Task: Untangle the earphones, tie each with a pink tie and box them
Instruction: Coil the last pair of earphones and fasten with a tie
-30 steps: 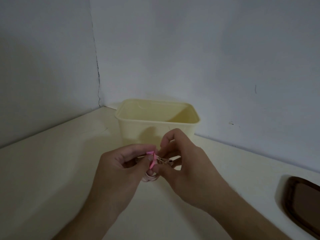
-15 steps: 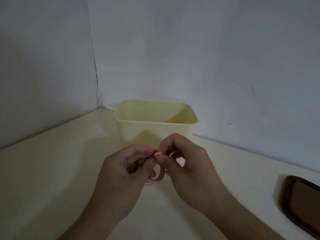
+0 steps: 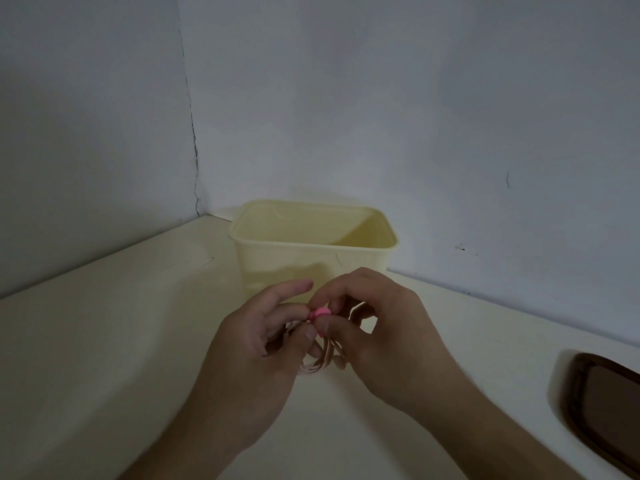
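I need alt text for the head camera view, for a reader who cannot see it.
Two hands, left hand and right hand, pinch a pink tie around a coiled earphone cable above a cream table. An open pale yellow box stands behind them in the wall corner; a dark brown lid lies at right.

My left hand [image 3: 256, 362] and right hand [image 3: 377, 334] meet above the cream tabletop [image 3: 104, 358], both pinching a pink tie [image 3: 320, 312] wrapped on the coiled earphones [image 3: 317, 362]. Just behind stands an open yellow box [image 3: 277, 265]; a dark brown lid [image 3: 602, 407] lies at my right.
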`<state>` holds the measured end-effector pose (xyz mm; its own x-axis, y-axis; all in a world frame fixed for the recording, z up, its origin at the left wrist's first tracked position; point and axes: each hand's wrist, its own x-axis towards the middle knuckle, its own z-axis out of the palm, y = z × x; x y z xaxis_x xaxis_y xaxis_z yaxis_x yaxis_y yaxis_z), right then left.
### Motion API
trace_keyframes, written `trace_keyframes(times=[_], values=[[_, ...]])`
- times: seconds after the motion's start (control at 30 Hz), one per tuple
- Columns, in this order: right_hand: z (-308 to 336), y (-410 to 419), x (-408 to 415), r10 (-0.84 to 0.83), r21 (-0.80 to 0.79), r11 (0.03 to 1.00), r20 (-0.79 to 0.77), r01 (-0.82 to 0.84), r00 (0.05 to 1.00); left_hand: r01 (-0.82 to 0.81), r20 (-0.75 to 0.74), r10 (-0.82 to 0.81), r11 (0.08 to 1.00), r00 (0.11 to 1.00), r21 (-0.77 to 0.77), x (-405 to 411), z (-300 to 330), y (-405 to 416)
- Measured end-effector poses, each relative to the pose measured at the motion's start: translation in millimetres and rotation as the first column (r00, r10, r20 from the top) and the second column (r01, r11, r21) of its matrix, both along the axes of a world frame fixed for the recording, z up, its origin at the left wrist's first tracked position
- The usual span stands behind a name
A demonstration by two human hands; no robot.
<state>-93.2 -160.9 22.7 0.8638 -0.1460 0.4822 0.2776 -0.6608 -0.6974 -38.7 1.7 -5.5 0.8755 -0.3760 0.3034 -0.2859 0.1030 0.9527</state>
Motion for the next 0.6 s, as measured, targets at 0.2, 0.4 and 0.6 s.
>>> trace_keyframes(times=[0.2,0.4,0.6], values=[[-1.8,0.0,-0.4,-0.034,-0.067,0.997,0.047,0.037,0.998,-0.013,-0.033,0.012,1.0,0.999,-0.013,3.7,-3.4,-1.9],[-3.3,2.1,-1.2,-0.082,-0.007,0.997,0.025,0.082,0.996,-0.015,-0.012,0.014,0.999,1.0,-0.045,3.5,-2.8,-2.3],[-0.1,7.1,-3.5,-0.032,0.024,0.999,0.005,0.032,0.999,-0.052,-0.003,0.052,0.998,0.999,-0.034,2.5,-5.8,-2.6]])
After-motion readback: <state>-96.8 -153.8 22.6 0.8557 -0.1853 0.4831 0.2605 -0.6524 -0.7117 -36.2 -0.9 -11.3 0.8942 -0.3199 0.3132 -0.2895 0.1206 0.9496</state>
